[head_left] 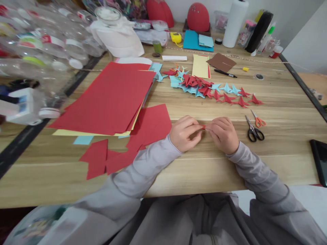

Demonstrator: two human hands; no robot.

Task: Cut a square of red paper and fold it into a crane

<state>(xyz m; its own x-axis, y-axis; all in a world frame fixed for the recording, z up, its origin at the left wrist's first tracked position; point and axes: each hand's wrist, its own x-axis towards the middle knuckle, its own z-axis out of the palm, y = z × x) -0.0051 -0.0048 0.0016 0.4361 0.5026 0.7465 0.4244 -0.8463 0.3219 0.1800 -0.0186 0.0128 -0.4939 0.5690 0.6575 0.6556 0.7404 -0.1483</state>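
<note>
A small folded piece of red paper (203, 127) is pinched between my two hands over the middle of the table; most of it is hidden by the fingers. My left hand (186, 133) grips it from the left with thumb and fingers closed. From the right, my right hand (223, 134) pinches its other end. Beyond the hands lie red paper cranes (228, 98) and light blue paper cranes (227, 88), some in a row, others heaped. Cut red paper sheets (155, 122) spread out to the left of my left hand.
Black-handled scissors (252, 132) and orange-handled scissors (258, 121) lie right of my right hand. A stack of large red paper (109, 98) covers the left side. Plastic bottles (53, 44) crowd the far left. A black phone (319, 160) rests at the right edge.
</note>
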